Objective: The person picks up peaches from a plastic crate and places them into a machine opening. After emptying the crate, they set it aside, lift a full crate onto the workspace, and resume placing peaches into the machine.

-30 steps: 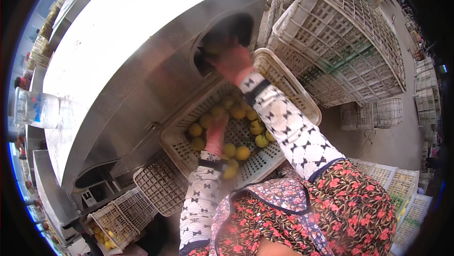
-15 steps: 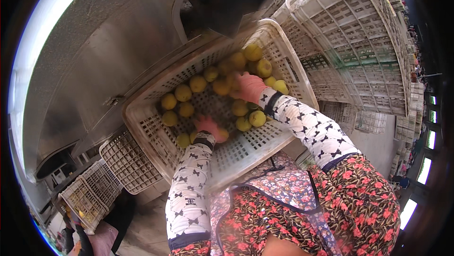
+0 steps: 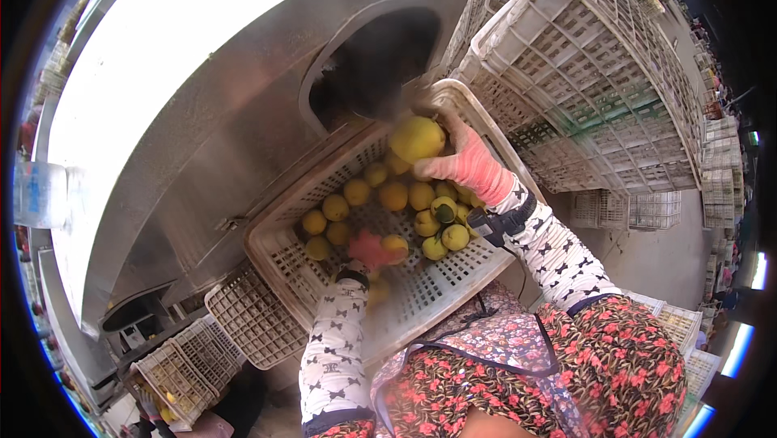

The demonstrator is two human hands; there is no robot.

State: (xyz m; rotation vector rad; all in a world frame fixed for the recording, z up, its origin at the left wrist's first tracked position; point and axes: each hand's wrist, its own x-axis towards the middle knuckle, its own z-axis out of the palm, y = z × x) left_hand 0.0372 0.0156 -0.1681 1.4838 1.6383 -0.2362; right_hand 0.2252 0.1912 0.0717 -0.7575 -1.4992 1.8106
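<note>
My right hand [image 3: 469, 161], in a pink and white glove, is raised over the far right rim of a white plastic crate [image 3: 433, 296]. Its fingers wrap round a yellow-green citrus fruit [image 3: 417, 139] in front of a dark round opening [image 3: 376, 62] in a metal machine. Lower in the crate, my left hand [image 3: 371, 250], in a pink glove, closes on another citrus fruit [image 3: 394, 244]; motion smears its fingers somewhat. Several similar round fruits [image 3: 356, 191] lie along the crate's far side, and more [image 3: 455, 236] cluster toward its right end.
Metal panels of the machine [image 3: 218, 131] rise beyond the crate. Tall stacked crates [image 3: 591, 74] stand at the right. At the lower left are an upright grid-sided crate [image 3: 255, 317] and more crates [image 3: 190, 369] with some yellow fruit, beside another person's arm.
My right hand has risen out of the crate with a citrus fruit, toward the machine's opening. My left hand has stayed low in the crate. The view has shifted.
</note>
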